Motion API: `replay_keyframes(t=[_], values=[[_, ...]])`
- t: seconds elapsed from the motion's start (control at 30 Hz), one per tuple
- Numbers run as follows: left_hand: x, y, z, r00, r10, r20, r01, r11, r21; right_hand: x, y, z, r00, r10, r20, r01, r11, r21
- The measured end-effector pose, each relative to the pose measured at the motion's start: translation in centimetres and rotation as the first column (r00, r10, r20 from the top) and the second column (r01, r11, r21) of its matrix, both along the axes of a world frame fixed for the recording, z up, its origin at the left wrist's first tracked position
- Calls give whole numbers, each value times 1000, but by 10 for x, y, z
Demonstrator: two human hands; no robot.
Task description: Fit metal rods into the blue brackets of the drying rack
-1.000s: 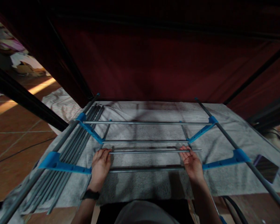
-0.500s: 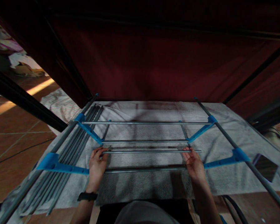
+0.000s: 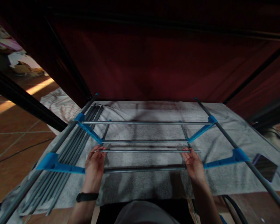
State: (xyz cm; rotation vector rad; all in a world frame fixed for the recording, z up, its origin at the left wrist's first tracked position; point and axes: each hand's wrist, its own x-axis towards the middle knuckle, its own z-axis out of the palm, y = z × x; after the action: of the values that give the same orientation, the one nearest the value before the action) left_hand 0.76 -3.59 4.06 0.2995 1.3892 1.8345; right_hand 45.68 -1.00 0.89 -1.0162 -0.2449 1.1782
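A thin grey metal tube (image 3: 144,151) lies level between my two hands, above the cloth. My left hand (image 3: 95,161), with a dark band on its wrist, is closed on the tube near its left end. Close to the other end, my right hand (image 3: 193,161) holds it between thumb and fingers, palm turned up. Around them stands a rack frame of grey tubes with blue plastic brackets (image 3: 234,157). A crossbar (image 3: 144,169) of this frame runs nearer to me than the held tube, and another crossbar (image 3: 144,123) spans the far brackets.
Several loose grey tubes (image 3: 67,155) lie side by side at the left, under the frame's side tube. A dark phone (image 3: 265,167) rests on the grey cloth (image 3: 154,189) at the right. Behind rises a dark red wooden panel (image 3: 144,65).
My left hand has shifted slightly left along the tube, and its fingers now lie under the tube's left end. The right hand and the frame have hardly moved.
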Motion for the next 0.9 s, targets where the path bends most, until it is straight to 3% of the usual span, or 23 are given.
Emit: replay_keyframes(t=[0.3,0.53,0.9], values=[[15,9,18,956,57,289,-43,997,-58,0,-2,-2,999,53,2,-53,999,-6],[29,7,30,935,-5,356,14,1000,-24,-17,-4,2,995,93,-36,-94,995,-14],[62,5,16,899,-155,411,203,976,-75,-30,-10,9,984,177,8,-178,984,8]])
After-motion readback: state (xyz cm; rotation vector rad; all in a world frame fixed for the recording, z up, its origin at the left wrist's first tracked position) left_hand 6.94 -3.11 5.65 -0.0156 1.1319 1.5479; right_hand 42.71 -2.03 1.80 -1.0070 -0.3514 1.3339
